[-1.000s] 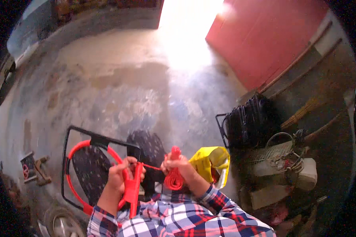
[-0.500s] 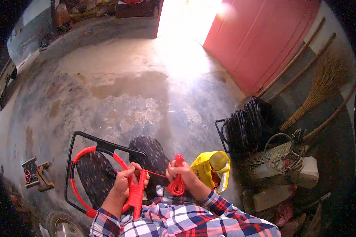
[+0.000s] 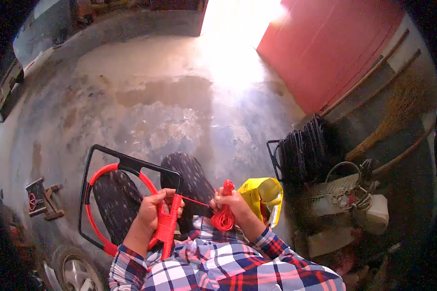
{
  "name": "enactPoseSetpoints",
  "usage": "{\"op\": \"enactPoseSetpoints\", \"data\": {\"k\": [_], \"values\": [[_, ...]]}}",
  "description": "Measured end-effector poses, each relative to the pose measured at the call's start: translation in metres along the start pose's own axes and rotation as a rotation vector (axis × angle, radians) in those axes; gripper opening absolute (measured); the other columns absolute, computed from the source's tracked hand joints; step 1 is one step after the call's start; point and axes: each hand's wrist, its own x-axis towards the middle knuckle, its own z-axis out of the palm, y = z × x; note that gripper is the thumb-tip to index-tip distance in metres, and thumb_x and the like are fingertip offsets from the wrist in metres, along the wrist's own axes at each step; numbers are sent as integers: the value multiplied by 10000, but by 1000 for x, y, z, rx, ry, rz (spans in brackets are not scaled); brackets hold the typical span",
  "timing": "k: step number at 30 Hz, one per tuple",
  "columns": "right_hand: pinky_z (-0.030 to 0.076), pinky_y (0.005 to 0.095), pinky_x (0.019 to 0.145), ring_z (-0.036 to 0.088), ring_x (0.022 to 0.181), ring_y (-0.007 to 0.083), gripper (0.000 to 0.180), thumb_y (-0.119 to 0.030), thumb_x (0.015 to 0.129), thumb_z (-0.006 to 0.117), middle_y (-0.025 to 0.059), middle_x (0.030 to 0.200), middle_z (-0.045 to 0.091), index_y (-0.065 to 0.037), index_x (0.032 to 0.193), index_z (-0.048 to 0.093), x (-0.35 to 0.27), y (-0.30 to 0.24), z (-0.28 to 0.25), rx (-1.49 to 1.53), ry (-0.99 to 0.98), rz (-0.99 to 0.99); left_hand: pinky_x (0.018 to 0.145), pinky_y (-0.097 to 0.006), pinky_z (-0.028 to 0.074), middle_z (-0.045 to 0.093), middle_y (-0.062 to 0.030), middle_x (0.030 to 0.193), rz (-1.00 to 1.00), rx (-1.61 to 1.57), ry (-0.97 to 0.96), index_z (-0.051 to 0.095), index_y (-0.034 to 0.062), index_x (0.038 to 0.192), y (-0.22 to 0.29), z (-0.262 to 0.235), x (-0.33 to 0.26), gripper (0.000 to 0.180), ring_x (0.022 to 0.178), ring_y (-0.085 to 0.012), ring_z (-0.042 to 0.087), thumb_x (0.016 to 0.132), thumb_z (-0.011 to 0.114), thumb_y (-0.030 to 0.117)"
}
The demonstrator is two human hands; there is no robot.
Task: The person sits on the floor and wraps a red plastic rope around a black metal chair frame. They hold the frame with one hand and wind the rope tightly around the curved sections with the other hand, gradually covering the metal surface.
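The person's left hand is gripping a red hoop wrapped in red cord over the lap, while the right hand is closing around a cord bundle, beside a yellow bag.

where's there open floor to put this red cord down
The widest bare patch is the concrete floor ahead of the knees, between the black frame and the red door. The right side is crowded: yellow bag, black coils, brooms. A small wooden piece sits to the left.
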Motion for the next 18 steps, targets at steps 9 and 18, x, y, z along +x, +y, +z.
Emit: {"op": "enactPoseSetpoints", "data": {"k": [9,18], "values": [[512,306,594,632,679,178,120,-171,939,619,80,810,648,-67,972,569,7,-27,-16,-154,213,-11,757,-462,543,657,-258,1015,29,-11,-6,608,55,1156,2,-4,-1,347,821,-353,662,996,466,328],[459,280,562,530,655,128,524,-100,799,614,35,832,538,-73,1269,384,52,-38,-32,-554,115,-285,722,-360,569,676,-178,920,31,65,120,629,-35,1018,8,12,-1,325,781,-257,674,947,523,264]]}}
